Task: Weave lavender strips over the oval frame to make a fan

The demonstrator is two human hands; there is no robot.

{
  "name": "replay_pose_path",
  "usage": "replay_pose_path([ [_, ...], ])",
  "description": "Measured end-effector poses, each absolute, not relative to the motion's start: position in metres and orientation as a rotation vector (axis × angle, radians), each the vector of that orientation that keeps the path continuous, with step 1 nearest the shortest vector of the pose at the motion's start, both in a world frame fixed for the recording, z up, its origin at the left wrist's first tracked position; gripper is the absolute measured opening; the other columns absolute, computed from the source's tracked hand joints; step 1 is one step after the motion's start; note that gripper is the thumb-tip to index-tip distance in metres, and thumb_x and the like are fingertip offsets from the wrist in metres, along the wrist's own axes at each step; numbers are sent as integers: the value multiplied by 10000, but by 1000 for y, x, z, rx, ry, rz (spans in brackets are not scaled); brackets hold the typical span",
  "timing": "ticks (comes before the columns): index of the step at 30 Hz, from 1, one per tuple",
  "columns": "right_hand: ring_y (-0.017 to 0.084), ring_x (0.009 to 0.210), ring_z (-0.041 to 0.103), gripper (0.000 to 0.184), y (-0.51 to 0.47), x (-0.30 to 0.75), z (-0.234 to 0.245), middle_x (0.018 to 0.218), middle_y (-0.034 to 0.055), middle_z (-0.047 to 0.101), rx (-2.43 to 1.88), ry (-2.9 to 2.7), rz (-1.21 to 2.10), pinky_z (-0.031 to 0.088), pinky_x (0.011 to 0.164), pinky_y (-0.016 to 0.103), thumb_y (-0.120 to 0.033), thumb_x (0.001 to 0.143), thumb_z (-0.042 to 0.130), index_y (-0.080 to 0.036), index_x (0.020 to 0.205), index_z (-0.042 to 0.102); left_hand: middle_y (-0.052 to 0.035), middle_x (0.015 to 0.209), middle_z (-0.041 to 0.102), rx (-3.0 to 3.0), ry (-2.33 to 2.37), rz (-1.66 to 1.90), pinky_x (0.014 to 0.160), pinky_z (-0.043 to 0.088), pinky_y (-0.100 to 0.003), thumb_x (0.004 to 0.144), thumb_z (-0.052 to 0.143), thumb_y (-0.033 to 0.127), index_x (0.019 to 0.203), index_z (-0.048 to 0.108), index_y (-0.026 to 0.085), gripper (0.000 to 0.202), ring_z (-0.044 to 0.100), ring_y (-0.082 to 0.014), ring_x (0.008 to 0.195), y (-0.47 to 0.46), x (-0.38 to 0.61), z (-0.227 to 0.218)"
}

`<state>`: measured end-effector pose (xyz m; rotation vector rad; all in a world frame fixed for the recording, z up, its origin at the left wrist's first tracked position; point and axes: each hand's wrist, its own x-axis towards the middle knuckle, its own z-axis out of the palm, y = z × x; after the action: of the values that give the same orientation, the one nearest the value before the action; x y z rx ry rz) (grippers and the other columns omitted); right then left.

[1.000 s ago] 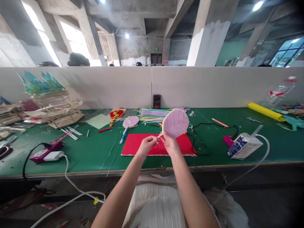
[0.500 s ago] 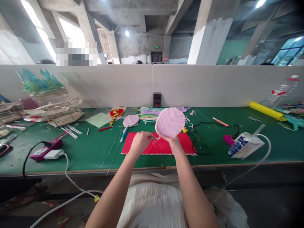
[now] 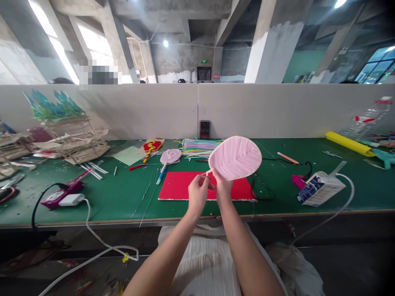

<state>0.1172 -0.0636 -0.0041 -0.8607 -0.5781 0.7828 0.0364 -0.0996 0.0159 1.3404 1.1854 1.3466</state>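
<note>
A pale pink leaf-shaped fan (image 3: 236,158) with ribbed strips and a cream rim is held up over a red board (image 3: 175,187). My right hand (image 3: 224,187) grips it at its lower left, near where a short pale stem (image 3: 208,172) sticks out. My left hand (image 3: 198,190) is closed at that stem, its thumb and fingers pinched together; the exact hold is partly hidden. Behind lie a smaller pink round piece (image 3: 170,156) on a stick, a blue-and-white pen (image 3: 161,174) and a bundle of pastel strips (image 3: 197,144).
Left are a purple power strip (image 3: 63,195), a wooden-stick model (image 3: 72,144) and a red-and-yellow piece (image 3: 151,146). Right are a carton (image 3: 321,188), a yellow roll (image 3: 348,144) and a bottle (image 3: 368,119). A grey partition (image 3: 262,111) stands behind.
The fan has swung over to the right and tilted, its stem now pointing left. My left hand has moved right, close beside my right hand.
</note>
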Motion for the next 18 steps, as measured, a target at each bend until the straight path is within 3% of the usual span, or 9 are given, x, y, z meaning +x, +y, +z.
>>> replay_pose_path([
  [3, 222, 1047, 597, 387, -64, 116, -3, 1033, 56, 679, -835, -506, 840, 510, 849, 315, -338, 576, 792, -189, 907, 658, -10, 573, 645, 1229, 1084, 1405, 638, 486, -262, 803, 522, 395, 753, 562, 177, 227, 630, -154, 589, -101, 46, 6],
  [6, 199, 939, 627, 368, -64, 116, -2, 953, 40, 681, -798, -467, 934, 534, 669, 258, -339, 553, 795, -192, 858, 649, -19, 624, 646, 1177, 984, 1402, 608, 464, -250, 739, 596, 494, 745, 592, 161, 332, 597, -139, 590, -96, 47, -3],
  [11, 157, 694, 626, 317, -65, 119, -2, 753, 33, 656, -724, -482, 1136, 436, 433, 203, -351, 535, 779, -167, 755, 643, 6, 585, 590, 1176, 854, 1337, 588, 421, -235, 663, 665, 565, 644, 576, 158, 417, 506, -98, 534, -86, 34, -13],
  [13, 146, 663, 616, 290, -65, 121, -2, 734, 26, 650, -693, -494, 1198, 446, 445, 215, -332, 531, 774, -170, 732, 642, 14, 551, 558, 1201, 831, 1293, 584, 407, -231, 651, 681, 565, 599, 553, 158, 429, 484, -92, 523, -82, 26, -15],
  [18, 151, 725, 630, 230, -66, 128, -2, 705, 5, 651, -657, -545, 1286, 522, 641, 267, -262, 534, 772, -188, 715, 653, 12, 558, 551, 1306, 835, 1198, 610, 418, -242, 634, 700, 557, 606, 550, 157, 428, 503, -107, 555, -69, 4, -13],
])
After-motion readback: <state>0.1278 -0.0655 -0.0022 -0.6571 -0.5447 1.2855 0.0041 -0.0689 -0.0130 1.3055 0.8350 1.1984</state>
